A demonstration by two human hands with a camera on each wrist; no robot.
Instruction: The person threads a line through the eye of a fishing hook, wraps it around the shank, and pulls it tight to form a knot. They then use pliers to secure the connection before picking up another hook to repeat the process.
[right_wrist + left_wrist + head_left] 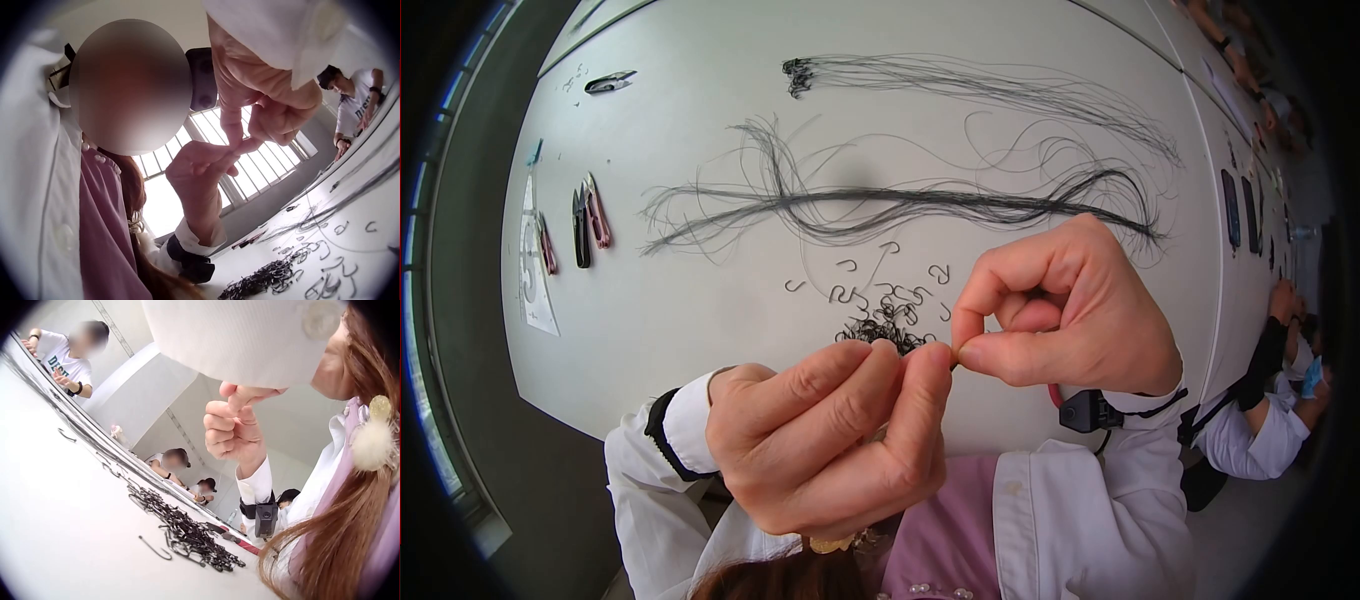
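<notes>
My left hand and right hand meet fingertip to fingertip just in front of a pile of black fish hooks. Thumb and forefinger of each pinch at one spot, where the dark tip of a small hook-like piece shows; the rest is hidden by the fingers, so I cannot tell its exact kind. In the left wrist view the right hand has its other fingers curled in. The right wrist view shows the left hand against the window, above the hook pile.
Beyond the hooks lies a long bundle of dark fishing line. Farther back is a second bundle with hooks at its left end. Thread snips lie at the left, more snips at the back left. Other people sit along the right.
</notes>
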